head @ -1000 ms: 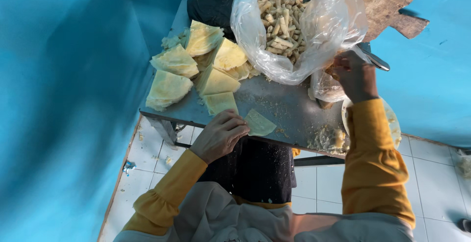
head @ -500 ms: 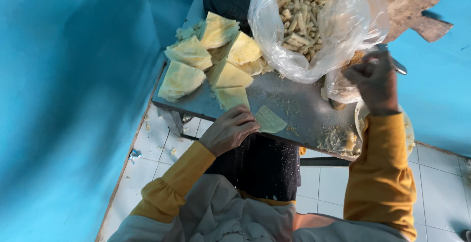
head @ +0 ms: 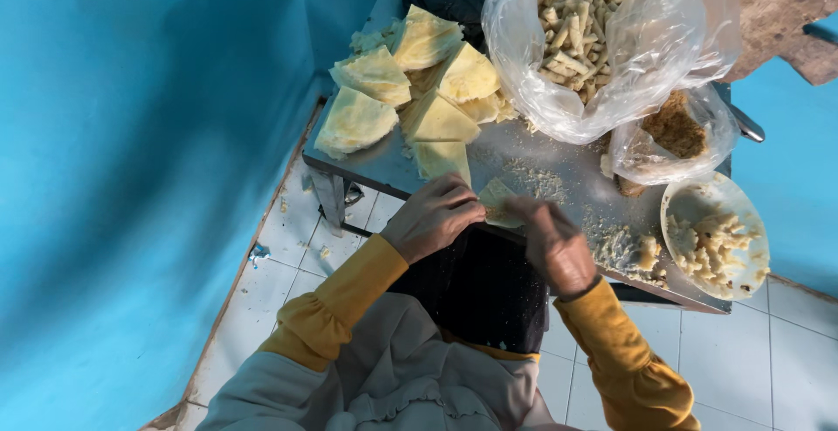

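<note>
Head view, looking straight down. Left hand (head: 434, 219) and right hand (head: 552, 243) meeting over the near edge of the metal table (head: 559, 165), both pinching one small pale pastry wrapper (head: 496, 202). Left fingers curled shut on the wrapper's left side; right fingertips closed on its right edge, though how firmly cannot be told, the hand being a little blurred. Wrapper lying flat between the two grips, touching both, neither hand clearly nearer; long axis running roughly left to right along the table edge, pointed corner away from the body.

Beyond the hands, toward the far left of the table, a heap of folded yellow triangular pastries (head: 410, 90), overlapping one another, the nearest one just beyond the left hand. To the far right, a big clear plastic bag (head: 611, 38) full of short pale sticks, leaning against a smaller bag of brown crumbs (head: 674, 130). Near the right corner, a round white bowl (head: 717, 239) with pale filling, well apart from the right hand. Crumbs (head: 620, 243) scattered between bowl and hands. Blue wall (head: 131, 178) on the left, white tiled floor (head: 786, 361) below, yellow sleeves on both arms.
</note>
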`<action>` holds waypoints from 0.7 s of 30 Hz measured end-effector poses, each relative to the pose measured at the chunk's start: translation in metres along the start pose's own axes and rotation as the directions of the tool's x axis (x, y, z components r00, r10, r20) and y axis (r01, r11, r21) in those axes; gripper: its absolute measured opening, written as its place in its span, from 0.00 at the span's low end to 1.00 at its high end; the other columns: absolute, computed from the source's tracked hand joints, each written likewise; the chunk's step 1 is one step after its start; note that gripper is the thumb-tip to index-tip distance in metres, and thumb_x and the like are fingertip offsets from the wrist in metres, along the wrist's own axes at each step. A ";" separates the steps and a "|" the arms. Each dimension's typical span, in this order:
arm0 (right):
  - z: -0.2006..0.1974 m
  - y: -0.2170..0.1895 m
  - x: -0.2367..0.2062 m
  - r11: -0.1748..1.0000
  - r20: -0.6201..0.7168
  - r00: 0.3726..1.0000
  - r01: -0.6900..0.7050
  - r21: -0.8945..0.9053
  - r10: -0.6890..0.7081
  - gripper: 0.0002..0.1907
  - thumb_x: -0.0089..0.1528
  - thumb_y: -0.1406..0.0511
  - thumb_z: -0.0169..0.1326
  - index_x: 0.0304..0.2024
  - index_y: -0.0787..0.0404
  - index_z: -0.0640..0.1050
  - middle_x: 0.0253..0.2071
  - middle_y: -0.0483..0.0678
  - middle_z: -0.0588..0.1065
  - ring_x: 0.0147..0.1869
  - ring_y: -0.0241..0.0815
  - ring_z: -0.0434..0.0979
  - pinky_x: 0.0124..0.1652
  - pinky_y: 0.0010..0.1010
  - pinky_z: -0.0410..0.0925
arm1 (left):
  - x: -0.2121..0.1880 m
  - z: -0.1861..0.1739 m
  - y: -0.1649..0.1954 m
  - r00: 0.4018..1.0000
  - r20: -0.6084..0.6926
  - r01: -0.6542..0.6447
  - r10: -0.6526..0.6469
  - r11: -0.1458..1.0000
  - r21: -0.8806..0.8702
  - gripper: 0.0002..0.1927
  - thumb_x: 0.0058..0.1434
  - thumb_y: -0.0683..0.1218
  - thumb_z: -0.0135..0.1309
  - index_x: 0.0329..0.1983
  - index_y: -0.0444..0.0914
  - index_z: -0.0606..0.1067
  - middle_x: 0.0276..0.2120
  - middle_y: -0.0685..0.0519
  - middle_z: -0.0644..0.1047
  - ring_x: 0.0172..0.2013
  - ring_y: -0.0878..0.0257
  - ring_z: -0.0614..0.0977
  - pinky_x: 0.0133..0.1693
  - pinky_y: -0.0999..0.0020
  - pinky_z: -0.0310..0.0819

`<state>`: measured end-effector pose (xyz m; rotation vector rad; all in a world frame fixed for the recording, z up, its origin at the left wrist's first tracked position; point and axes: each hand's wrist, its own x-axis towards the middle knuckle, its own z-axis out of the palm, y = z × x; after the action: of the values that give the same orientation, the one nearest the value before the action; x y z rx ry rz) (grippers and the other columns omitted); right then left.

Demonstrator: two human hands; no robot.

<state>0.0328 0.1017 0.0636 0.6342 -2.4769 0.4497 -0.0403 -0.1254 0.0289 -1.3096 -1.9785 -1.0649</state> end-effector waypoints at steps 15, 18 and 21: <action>-0.010 0.002 0.017 0.888 0.223 0.912 -0.394 0.239 0.345 0.22 0.62 0.79 0.49 0.58 0.66 0.62 0.39 0.55 0.73 0.41 0.51 0.79 0.40 0.40 0.73 | -0.011 0.012 0.025 0.998 -0.023 0.059 -0.055 0.963 0.262 0.16 0.66 0.43 0.59 0.56 0.38 0.76 0.48 0.55 0.77 0.51 0.61 0.77 0.59 0.59 0.67; -0.014 -0.004 0.020 0.847 0.240 0.914 -0.396 0.355 0.327 0.23 0.63 0.80 0.46 0.60 0.66 0.62 0.43 0.56 0.73 0.45 0.50 0.81 0.43 0.38 0.75 | -0.014 0.015 0.025 0.999 0.005 0.048 -0.051 0.963 0.264 0.16 0.65 0.44 0.60 0.55 0.37 0.74 0.48 0.54 0.77 0.51 0.60 0.77 0.59 0.58 0.67; -0.015 -0.011 0.024 0.837 0.257 0.917 -0.387 0.388 0.305 0.22 0.63 0.80 0.44 0.60 0.65 0.61 0.46 0.55 0.73 0.49 0.47 0.84 0.44 0.35 0.76 | -0.014 0.016 0.024 0.999 0.018 0.022 -0.029 0.947 0.319 0.15 0.65 0.43 0.60 0.53 0.38 0.74 0.47 0.54 0.77 0.50 0.60 0.77 0.59 0.58 0.67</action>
<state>0.0273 0.0908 0.0916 0.3947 -2.6979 1.1575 -0.0125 -0.1139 0.0170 -1.1265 -2.0842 -0.7041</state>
